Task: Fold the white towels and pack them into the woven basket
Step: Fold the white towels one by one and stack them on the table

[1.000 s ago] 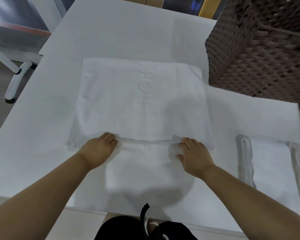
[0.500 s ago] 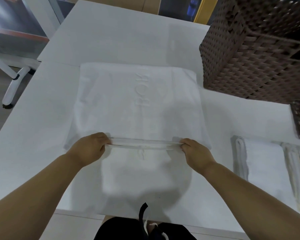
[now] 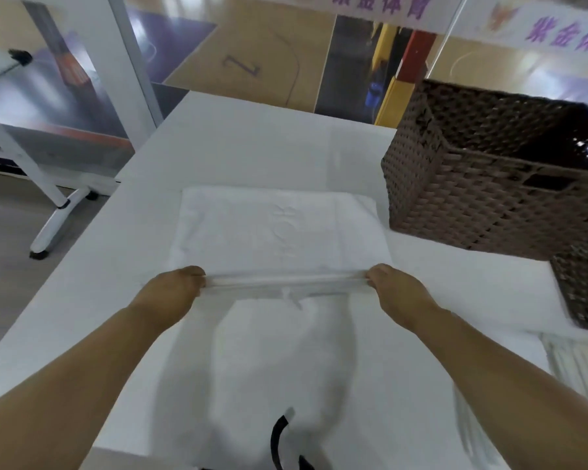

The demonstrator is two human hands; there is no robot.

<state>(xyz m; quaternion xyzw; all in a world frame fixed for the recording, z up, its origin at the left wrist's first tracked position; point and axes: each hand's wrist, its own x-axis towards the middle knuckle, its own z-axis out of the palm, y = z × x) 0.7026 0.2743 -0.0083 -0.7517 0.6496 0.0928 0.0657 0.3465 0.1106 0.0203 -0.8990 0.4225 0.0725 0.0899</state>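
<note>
A white towel point(image 3: 279, 228) lies flat on the white table point(image 3: 252, 144), its near part hanging toward me. My left hand point(image 3: 170, 290) pinches the towel's raised near edge at the left corner. My right hand point(image 3: 399, 290) pinches the same edge at the right corner, so the edge is stretched taut between them, lifted off the table. The brown woven basket point(image 3: 482, 212) stands at the right, beyond the towel, open at the top and apparently empty.
A second, smaller woven basket point(image 3: 584, 286) sits at the right edge. Folded white towels point(image 3: 571, 368) lie at the lower right. A white table leg and foot point(image 3: 51, 228) stand on the floor to the left.
Both hands have lifted the towel's near edge and carried it forward over the towel, spreading it tighter. My head has tilted up, showing more of the basket and the room.
</note>
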